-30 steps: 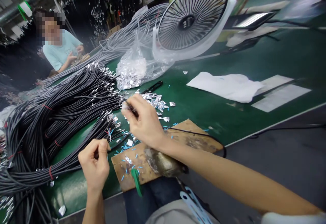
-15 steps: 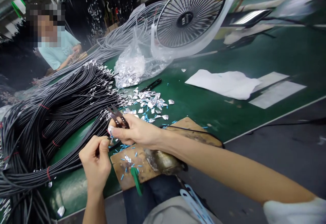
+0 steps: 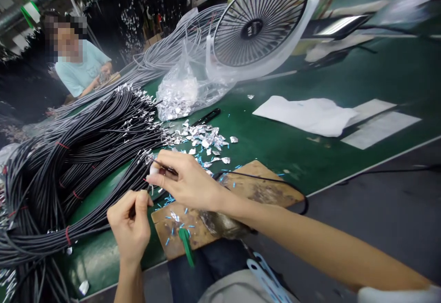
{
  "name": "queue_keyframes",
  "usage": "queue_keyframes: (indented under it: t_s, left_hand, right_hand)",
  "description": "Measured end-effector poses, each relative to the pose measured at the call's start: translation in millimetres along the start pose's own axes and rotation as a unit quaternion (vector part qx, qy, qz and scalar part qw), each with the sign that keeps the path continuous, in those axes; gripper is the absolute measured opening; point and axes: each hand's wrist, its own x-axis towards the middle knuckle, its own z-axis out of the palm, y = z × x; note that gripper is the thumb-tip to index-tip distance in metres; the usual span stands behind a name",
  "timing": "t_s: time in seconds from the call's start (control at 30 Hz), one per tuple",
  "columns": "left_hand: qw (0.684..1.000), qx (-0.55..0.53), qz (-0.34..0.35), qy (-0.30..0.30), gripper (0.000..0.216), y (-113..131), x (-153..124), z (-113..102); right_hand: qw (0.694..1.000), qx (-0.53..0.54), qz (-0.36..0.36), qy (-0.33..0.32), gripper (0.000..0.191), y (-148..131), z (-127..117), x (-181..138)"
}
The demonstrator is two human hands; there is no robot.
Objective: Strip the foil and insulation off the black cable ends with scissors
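While the left hand pinches the end of a thin black cable between thumb and forefinger, just over the near edge of the green bench, the right hand is closed round small black snips right beside it; the cable's skinny, dark and smooth, same as the big cable bundle on the left with its silvery foil tips; foil scraps litter the bench by a wooden board.
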Motion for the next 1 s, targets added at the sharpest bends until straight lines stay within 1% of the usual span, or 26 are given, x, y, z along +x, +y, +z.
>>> queue_keyframes:
  t_s: [0.07,0.13,0.17,0.2,0.23,0.27,0.3,0.37,0.4,0.43,0.47,0.5,0.57,0.6,0.67,0.73,0.8,0.9,1.0]
  left_hand:
    - [1.0,0.001,0.003,-0.013,0.029,-0.5,1.0,1.8]
    - [1.0,-0.007,0.0,-0.019,0.027,-0.9,2.4,3.4]
    - [1.0,-0.012,-0.006,-0.019,0.027,-1.2,2.9,3.9]
    - [0.999,-0.018,-0.013,-0.023,0.029,-1.6,3.1,4.0]
    - [0.999,-0.023,-0.022,-0.029,0.031,-2.0,3.0,3.8]
    - [0.999,-0.027,-0.03,-0.036,0.032,-2.4,2.7,3.4]
    - [0.998,-0.03,-0.037,-0.041,0.034,-2.8,2.1,2.7]
    - [0.998,-0.037,-0.046,-0.028,0.035,-3.5,1.0,1.3]
    - [0.998,-0.042,-0.049,-0.013,0.033,-4.0,0.6,0.8]
    - [0.998,-0.049,-0.051,0.006,0.03,-4.6,0.3,0.4]
    - [0.997,-0.058,-0.051,0.024,0.026,-5.4,0.1,0.2]
    - [0.996,-0.067,-0.05,0.044,0.021,-6.4,0.0,0.2]
    - [0.992,-0.078,-0.044,0.085,0.012,-8.0,-0.1,0.4]
    - [0.99,-0.081,-0.041,0.105,0.01,-8.4,-0.2,0.4]
    - [0.987,-0.08,-0.037,0.135,0.008,-7.7,-0.5,0.2]
    - [0.984,-0.075,-0.034,0.155,0.007,-5.2,-1.0,-0.2]
    - [0.982,-0.07,-0.032,0.172,0.005,-2.1,-1.6,-0.4]
    - [0.98,-0.055,-0.027,0.191,0.004,1.7,-2.3,0.0]
    - [0.979,-0.036,-0.02,0.198,0.004,3.9,-2.5,0.0]
  right_hand:
    - [0.994,0.076,0.066,-0.05,0.031,1.3,0.1,0.8]
    - [0.973,0.153,0.116,-0.132,0.035,3.6,0.7,0.9]
    - [0.965,0.167,0.123,-0.159,0.036,4.4,1.3,0.6]
    - [0.968,0.156,0.116,-0.161,0.034,4.8,2.0,0.2]
    - [0.979,0.12,0.094,-0.139,0.031,4.6,2.7,-0.4]
    - [0.991,0.068,0.059,-0.101,0.026,4.1,3.2,-0.9]
    - [0.999,0.011,0.017,-0.045,0.022,3.2,3.4,-1.4]
    - [0.993,-0.075,-0.048,0.075,0.018,1.5,2.2,-1.7]
    - [0.985,-0.092,-0.061,0.131,0.018,0.7,1.1,-1.7]
    - [0.98,-0.092,-0.062,0.167,0.019,0.2,-0.1,-1.6]
    - [0.978,-0.081,-0.054,0.185,0.02,-0.3,-1.1,-1.7]
    - [0.982,-0.063,-0.047,0.17,0.021,-0.7,-1.7,-1.9]
    - [0.993,-0.03,-0.048,0.104,0.023,-1.8,-1.6,-3.3]
    - [0.996,-0.025,-0.045,0.075,0.022,-2.5,-1.3,-4.3]
    - [0.998,-0.034,-0.026,0.041,0.016,-4.2,-0.6,-6.5]
    - [0.998,-0.053,-0.009,0.02,0.021,-5.8,-0.7,-8.0]
    - [0.998,-0.06,-0.017,-0.002,0.025,-6.9,-1.2,-8.6]
    - [0.998,-0.046,-0.045,-0.016,0.02,-7.6,-1.8,-8.2]
    - [0.997,-0.031,-0.067,-0.02,0.018,-7.6,-1.8,-8.1]
